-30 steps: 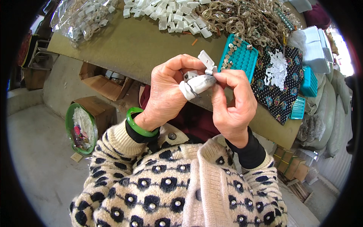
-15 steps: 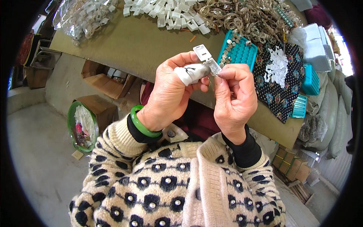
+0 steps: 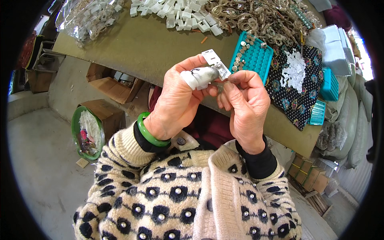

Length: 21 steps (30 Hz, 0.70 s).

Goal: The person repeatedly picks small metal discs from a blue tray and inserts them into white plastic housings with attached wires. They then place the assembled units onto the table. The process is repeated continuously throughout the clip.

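Note:
My left hand (image 3: 176, 98) is closed round a small white plastic case (image 3: 210, 57) whose hinged lid is folded back. A smudged white wrap (image 3: 198, 78) covers one finger of that hand, its darkened tip lying against the case's open hollow. A green bangle (image 3: 146, 132) circles the left wrist. Just right of the case, my right hand (image 3: 250, 106) is closed, its thumb and index finger pinched near the lower corner. What sits in that pinch is too small to make out. The inside of the case is partly hidden by the wrapped finger.
On the table (image 3: 156, 56) lie a heap of white cases (image 3: 184, 16), tangled clear coils (image 3: 256, 18) and a bag of cases (image 3: 90, 18). A teal tray (image 3: 256, 58) holds round metal discs. White pieces (image 3: 294, 70) rest on a patterned cloth (image 3: 282, 102). A green basin (image 3: 78, 140) stands on the floor.
The case has turned and shifted slightly left in my left hand. My right fingertips have slid down off its edge, and the other right fingers have curled in beneath.

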{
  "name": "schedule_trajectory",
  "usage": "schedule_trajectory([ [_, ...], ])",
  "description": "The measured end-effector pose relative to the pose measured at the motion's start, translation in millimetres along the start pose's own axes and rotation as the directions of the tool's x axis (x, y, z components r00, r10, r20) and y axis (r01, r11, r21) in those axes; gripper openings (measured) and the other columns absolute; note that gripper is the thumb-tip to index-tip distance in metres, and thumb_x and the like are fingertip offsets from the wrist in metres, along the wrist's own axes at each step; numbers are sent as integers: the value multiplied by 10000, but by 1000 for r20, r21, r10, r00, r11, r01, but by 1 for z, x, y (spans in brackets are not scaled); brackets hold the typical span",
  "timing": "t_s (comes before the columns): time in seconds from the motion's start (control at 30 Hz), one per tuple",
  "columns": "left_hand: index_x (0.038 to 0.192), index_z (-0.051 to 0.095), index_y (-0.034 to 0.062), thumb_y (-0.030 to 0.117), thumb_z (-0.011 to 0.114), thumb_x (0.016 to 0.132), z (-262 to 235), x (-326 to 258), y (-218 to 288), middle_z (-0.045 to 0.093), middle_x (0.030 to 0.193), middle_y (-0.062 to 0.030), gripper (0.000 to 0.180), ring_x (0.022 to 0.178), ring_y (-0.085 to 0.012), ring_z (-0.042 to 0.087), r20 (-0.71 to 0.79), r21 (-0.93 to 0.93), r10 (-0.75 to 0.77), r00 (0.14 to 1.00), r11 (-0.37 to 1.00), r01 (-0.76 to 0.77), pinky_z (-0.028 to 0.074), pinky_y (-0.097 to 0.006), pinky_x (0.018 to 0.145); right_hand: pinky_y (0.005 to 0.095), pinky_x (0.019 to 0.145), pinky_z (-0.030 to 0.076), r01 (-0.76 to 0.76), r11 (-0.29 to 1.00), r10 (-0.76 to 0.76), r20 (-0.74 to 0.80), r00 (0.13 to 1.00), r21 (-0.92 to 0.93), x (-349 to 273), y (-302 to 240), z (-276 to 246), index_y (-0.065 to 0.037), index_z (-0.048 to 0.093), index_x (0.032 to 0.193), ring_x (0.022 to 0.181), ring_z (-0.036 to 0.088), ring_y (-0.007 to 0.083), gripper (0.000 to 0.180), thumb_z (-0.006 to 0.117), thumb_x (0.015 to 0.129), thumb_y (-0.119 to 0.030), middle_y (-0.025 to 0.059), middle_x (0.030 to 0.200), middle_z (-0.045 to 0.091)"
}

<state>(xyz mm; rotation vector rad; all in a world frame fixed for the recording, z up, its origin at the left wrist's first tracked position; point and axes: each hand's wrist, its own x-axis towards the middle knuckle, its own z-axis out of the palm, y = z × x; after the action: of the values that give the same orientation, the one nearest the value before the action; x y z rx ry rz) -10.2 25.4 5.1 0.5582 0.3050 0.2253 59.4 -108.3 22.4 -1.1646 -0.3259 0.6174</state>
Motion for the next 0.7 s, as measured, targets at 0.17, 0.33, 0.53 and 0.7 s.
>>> schedule_trajectory([
  [0.17,1195,596,-4,115,689,873,1,1,-3,685,937,-76,356,702,-121,612,-61,143,200,978,971,-190,508,-233,638,194,528,401,134,874,-165,-27,986,-467,2,2,4,2,576,922,609,503,26,79,644,895,30,1,813,582],
  [0.33,1208,568,-22,7,731,818,8,-2,-10,662,937,-47,424,795,-76,608,-52,446,473,879,799,-404,498,-207,692,254,523,424,373,582,-421,125,899,-723,6,4,5,-5,557,832,584,510,118,109,643,817,61,46,740,530],
  [0.53,1173,585,-9,-19,751,783,11,-4,-12,638,897,7,424,775,-24,571,69,633,626,777,574,-519,465,-162,669,289,512,430,485,412,-544,219,810,-771,12,8,6,-16,527,798,555,508,187,132,607,757,80,76,712,499],
  [0.7,1167,591,-15,12,684,840,5,-3,-2,668,894,-33,341,672,-73,585,-105,103,192,976,978,-182,471,-191,577,250,487,397,336,656,-387,81,918,-676,7,7,9,-18,515,781,538,472,92,117,601,816,52,32,676,536],
])
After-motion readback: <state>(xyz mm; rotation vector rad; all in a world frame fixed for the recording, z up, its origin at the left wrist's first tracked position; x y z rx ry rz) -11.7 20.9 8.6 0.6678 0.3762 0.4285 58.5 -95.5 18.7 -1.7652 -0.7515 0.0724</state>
